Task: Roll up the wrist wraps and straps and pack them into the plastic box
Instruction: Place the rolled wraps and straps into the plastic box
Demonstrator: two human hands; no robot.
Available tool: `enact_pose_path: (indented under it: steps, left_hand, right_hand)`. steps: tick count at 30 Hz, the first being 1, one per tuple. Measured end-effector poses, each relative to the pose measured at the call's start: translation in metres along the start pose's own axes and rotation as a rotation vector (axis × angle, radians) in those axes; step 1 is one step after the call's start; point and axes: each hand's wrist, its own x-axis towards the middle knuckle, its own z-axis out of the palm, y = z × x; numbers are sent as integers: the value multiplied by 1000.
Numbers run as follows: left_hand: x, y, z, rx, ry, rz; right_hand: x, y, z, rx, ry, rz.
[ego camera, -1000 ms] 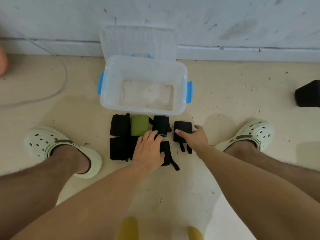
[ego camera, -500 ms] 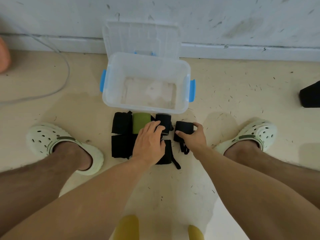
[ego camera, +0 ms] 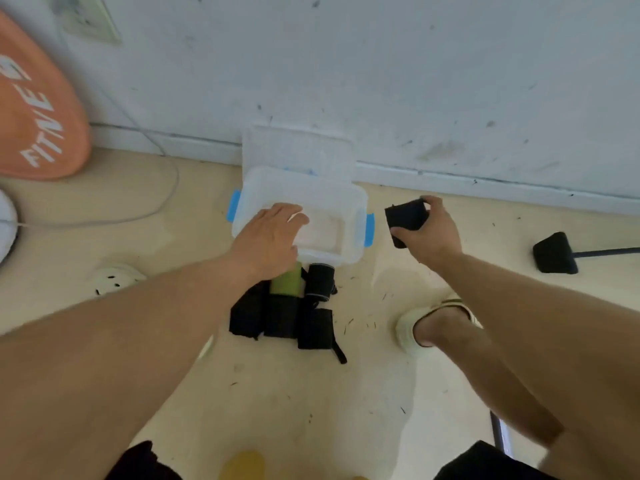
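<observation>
Orange board reads "FITNE"; right hand holds black wrap.

We're looking at a beige floor with dark specks all over. On it sit the clear plastic box, a huddle of rolled black wraps with one green roll, a grey cable, and a black wedge-shaped block.

One plastic box, one green roll, five black rolls
</observation>
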Motion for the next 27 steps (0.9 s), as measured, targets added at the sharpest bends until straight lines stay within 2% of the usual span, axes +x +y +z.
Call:
enact_pose_path:
  steps: [3, 5, 9, 13, 16, 19, 23, 27]
  left_hand:
    - [10, -20, -60, 207, -150, 29]
    - [20, -36, -91, 255, -243, -27]
    - [36, -80, -93, 267, -342, -132]
    - [49, -115, -38, 135, -461, -216]
    - [60, -127, 3, 29, -478, -208]
    - [61, -130, 37, -50, -319, -188]
    - [50, -117, 74, -198, -109, -239]
    - [50, -110, 83, -200, -29, -269]
  right_hand:
    - [10, -62, -33, -177, -59, -221]
    - [14, -103, -38, -247, -138, -336]
    - [26, -158, -2, -212, -337, -445]
    - [55, -156, 76, -130, -530, -313]
    - [73, -137, 139, 21, -610, -71]
    - [83, -119, 193, 164, -608, 117]
    - [92, -108, 238, 332, -508, 252]
    - [99, -115, 254, 411, -445, 313]
